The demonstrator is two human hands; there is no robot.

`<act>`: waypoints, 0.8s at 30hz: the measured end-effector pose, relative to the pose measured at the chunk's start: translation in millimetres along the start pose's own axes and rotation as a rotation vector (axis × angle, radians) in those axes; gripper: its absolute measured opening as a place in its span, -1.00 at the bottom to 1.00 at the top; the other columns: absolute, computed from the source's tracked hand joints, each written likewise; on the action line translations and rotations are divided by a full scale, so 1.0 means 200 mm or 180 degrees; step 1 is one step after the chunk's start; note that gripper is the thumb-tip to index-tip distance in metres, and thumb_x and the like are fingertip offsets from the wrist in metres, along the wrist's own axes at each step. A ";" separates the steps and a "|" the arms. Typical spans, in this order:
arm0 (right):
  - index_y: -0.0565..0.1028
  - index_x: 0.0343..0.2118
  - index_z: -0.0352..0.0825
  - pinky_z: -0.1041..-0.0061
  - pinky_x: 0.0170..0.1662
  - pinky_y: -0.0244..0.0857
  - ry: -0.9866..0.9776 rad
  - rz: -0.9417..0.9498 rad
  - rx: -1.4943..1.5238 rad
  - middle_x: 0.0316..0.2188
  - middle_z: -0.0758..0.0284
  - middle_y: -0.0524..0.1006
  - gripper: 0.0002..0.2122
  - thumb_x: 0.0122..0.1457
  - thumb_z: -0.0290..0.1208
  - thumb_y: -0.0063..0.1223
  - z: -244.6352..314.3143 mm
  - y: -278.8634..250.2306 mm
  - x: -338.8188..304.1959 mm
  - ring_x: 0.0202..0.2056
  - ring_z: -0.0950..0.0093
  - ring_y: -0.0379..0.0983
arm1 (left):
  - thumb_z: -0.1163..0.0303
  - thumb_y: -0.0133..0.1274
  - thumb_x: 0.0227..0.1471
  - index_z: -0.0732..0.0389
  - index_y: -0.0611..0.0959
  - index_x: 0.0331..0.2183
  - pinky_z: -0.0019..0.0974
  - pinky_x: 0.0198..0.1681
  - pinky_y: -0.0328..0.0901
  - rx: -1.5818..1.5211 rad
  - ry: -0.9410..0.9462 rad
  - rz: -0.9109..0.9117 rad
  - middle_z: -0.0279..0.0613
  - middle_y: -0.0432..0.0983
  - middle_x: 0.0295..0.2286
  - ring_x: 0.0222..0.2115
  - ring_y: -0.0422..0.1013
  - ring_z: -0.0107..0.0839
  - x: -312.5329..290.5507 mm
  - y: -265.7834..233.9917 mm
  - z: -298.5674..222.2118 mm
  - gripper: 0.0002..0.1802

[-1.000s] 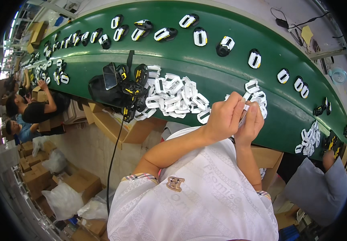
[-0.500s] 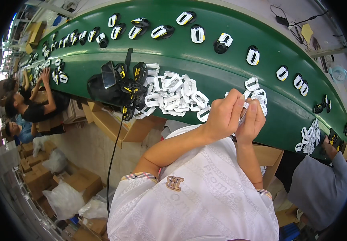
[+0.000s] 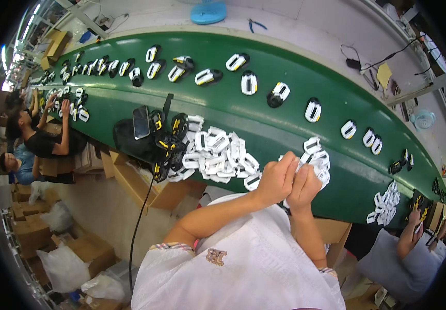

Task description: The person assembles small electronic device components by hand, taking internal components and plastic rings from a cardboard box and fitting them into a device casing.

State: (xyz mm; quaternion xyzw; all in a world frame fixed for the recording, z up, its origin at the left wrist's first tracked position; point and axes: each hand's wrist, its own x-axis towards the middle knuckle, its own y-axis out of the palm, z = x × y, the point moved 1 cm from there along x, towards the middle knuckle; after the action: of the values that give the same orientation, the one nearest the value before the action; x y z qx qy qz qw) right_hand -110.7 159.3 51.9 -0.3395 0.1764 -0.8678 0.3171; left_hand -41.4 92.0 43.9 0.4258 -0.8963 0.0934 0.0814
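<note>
My left hand (image 3: 274, 182) and my right hand (image 3: 304, 189) are closed and pressed together in front of my chest, over the near edge of the green work surface. Their fingers pinch a small white plastic piece, which the fingers now almost wholly hide. Just beyond my right hand lies a small pile of white plastic frames (image 3: 322, 166). A larger heap of white frames (image 3: 218, 155), each with a long slot, sits left of my left hand. Beside that heap are black-and-yellow parts (image 3: 167, 142) and a black bag with a phone (image 3: 141, 122) on it.
Black-and-white assembled units (image 3: 249, 82) stand in a line along the far side of the green surface (image 3: 285, 129). Co-workers sit at left (image 3: 47, 137) and right (image 3: 396, 258), the right one near another white heap (image 3: 386, 204). An open carton (image 3: 176, 194) and a black cable (image 3: 141, 222) are below the edge.
The view has tilted up, showing more of the far bench. My hands stay together, with the white piece between them less visible. The right co-worker's hands and arms show more.
</note>
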 end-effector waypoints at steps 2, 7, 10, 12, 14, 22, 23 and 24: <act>0.25 -0.68 -0.37 0.42 -0.70 -0.01 -0.0096 0.0013 0.0032 -0.81 0.26 0.24 -0.75 0.14 -0.49 -0.26 -0.01 0.03 -0.04 -0.79 0.37 0.18 | 0.43 -0.21 0.09 0.27 0.36 -0.50 -0.25 -0.68 0.16 -0.0050 -0.0030 0.0021 -0.02 0.31 -0.75 -0.73 0.33 -0.11 -0.02 -0.03 0.02 -0.84; 0.23 -0.71 -0.37 0.47 -0.70 -0.01 0.0239 -0.0129 0.0573 -0.83 0.29 0.23 -0.73 0.14 -0.48 -0.28 0.05 0.04 -0.06 -0.79 0.47 0.16 | 0.38 -0.25 0.14 0.26 0.36 -0.50 -0.38 -0.69 0.10 -0.0195 -0.0106 -0.0073 -0.26 0.25 -0.78 -0.75 0.24 -0.52 -0.07 -0.07 0.00 -0.78; 0.22 -0.70 -0.37 0.51 -0.69 -0.03 0.0471 -0.0093 0.0864 -0.83 0.32 0.21 -0.72 0.16 -0.47 -0.29 -0.01 0.07 -0.07 -0.79 0.54 0.12 | 0.38 -0.24 0.14 0.26 0.36 -0.49 -0.39 -0.68 0.10 -0.0255 -0.0197 0.0027 -0.24 0.24 -0.77 -0.75 0.21 -0.52 -0.05 -0.06 0.03 -0.79; 0.22 -0.69 -0.38 0.54 -0.68 -0.07 0.0561 -0.0040 0.1013 -0.81 0.38 0.19 -0.70 0.18 -0.43 -0.31 -0.03 0.07 -0.04 -0.75 0.62 0.07 | 0.39 -0.25 0.14 0.27 0.36 -0.49 -0.40 -0.68 0.10 -0.0271 -0.0201 0.0052 -0.23 0.24 -0.77 -0.75 0.20 -0.52 -0.02 -0.06 0.03 -0.79; 0.21 -0.68 -0.37 0.57 -0.66 -0.10 0.0782 -0.0121 0.1382 -0.79 0.42 0.17 -0.68 0.21 -0.39 -0.31 -0.02 0.07 -0.03 -0.71 0.67 0.04 | 0.40 -0.22 0.12 0.30 0.35 -0.48 -0.23 -0.68 0.12 -0.0195 -0.0083 -0.0038 -0.02 0.30 -0.75 -0.73 0.31 -0.08 0.01 -0.07 -0.01 -0.81; 0.16 -0.66 -0.28 0.66 -0.59 -0.15 0.1576 -0.0106 0.2351 -0.70 0.52 0.15 -0.69 0.24 -0.33 -0.33 0.00 0.04 0.01 -0.62 0.74 -0.02 | 0.35 -0.25 0.17 0.26 0.34 -0.51 -0.52 -0.70 0.02 -0.0867 -0.0472 0.0199 -0.39 0.18 -0.77 -0.74 0.07 -0.70 0.06 -0.06 -0.07 -0.74; 0.16 -0.66 -0.28 0.66 -0.58 -0.15 0.1584 -0.0130 0.2352 -0.70 0.51 0.15 -0.69 0.24 -0.33 -0.33 0.00 0.04 0.02 -0.61 0.74 -0.02 | 0.34 -0.26 0.17 0.26 0.34 -0.52 -0.52 -0.70 0.02 -0.0917 -0.0523 0.0228 -0.40 0.18 -0.77 -0.74 0.06 -0.70 0.06 -0.06 -0.08 -0.73; 0.16 -0.66 -0.27 0.67 -0.57 -0.14 0.1592 -0.0151 0.2348 -0.69 0.51 0.15 -0.69 0.24 -0.33 -0.33 0.01 0.03 0.01 -0.61 0.74 -0.02 | 0.34 -0.26 0.18 0.26 0.34 -0.52 -0.53 -0.70 0.02 -0.0972 -0.0576 0.0254 -0.41 0.17 -0.77 -0.75 0.05 -0.71 0.05 -0.06 -0.08 -0.73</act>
State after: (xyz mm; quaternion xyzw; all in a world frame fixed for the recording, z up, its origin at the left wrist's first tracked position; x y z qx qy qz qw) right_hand -108.1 152.9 50.9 0.0127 -0.0815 -0.9351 0.3445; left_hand -38.0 81.0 63.2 0.3793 -0.9199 -0.0794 0.0603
